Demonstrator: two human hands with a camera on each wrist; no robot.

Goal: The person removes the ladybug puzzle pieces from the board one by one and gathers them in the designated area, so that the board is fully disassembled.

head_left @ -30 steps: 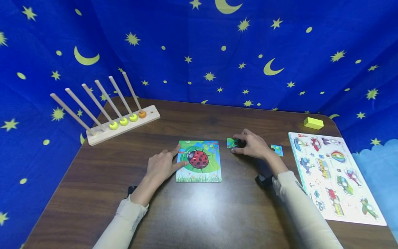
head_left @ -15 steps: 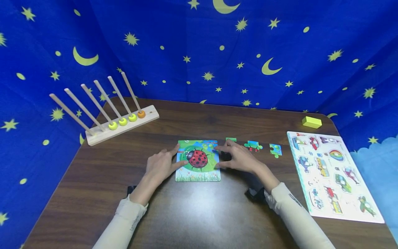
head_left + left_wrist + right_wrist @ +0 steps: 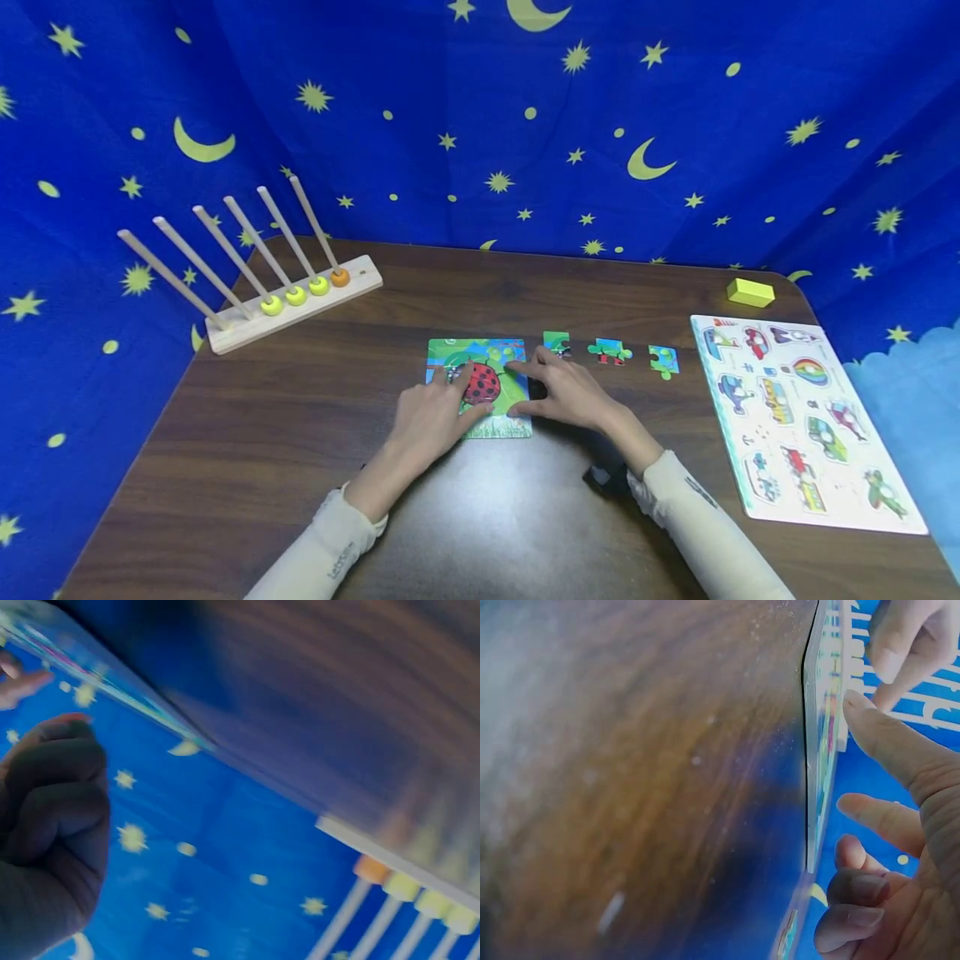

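A square ladybug jigsaw puzzle (image 3: pixel 498 429) lies flat on the table. My left hand (image 3: pixel 429 421) reaches over its left half, index finger and thumb spread across the ladybug. In the left wrist view, the other fingers of that hand (image 3: pixel 60 802) are curled under. From the right, my right hand (image 3: pixel 566 392) comes over the puzzle's right edge, thumb and index finger apart at its surface. Seen from the right wrist, the puzzle's edge (image 3: pixel 814 750) is close to those fingertips. Several inches of table hold three loose jigsaw pieces, a green one (image 3: pixel 555 340) partly behind the right hand.
Another two jigsaw pieces are a red-and-blue one (image 3: pixel 610 352) and a green-and-blue one (image 3: pixel 663 361). A vehicle picture board (image 3: pixel 795 417) lies at the right, a yellow block (image 3: pixel 750 292) behind it. A wooden peg rack (image 3: pixel 300 312) with beads stands back left.
My right hand has left the loose pieces and come left onto the puzzle's right side. My left hand has slid right, from the puzzle's left edge onto the ladybug.
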